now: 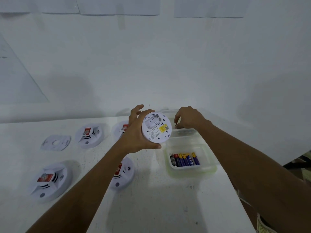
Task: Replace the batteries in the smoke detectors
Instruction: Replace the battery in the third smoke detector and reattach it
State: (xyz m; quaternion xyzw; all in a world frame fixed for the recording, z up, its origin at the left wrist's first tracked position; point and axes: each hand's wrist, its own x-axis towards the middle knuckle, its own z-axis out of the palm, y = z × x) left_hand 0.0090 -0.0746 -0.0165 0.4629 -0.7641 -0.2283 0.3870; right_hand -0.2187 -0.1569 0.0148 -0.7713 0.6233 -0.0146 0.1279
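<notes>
My left hand (137,132) grips a round white smoke detector (156,127) held above the table, its back turned to me with the battery bay open and a yellow label showing. My right hand (188,117) hovers over the far clear plastic container (185,132), fingers curled down and pinching a small dark object that I cannot make out. A nearer clear container (208,167) holds several blue and black batteries (185,159).
Several more white smoke detectors lie face up on the white table (159,207): one at far left (89,135), one behind my left hand (122,129), one at near left (50,180), one under my left forearm (122,174). A loose mounting plate (56,142) lies at far left. The wall stands close behind.
</notes>
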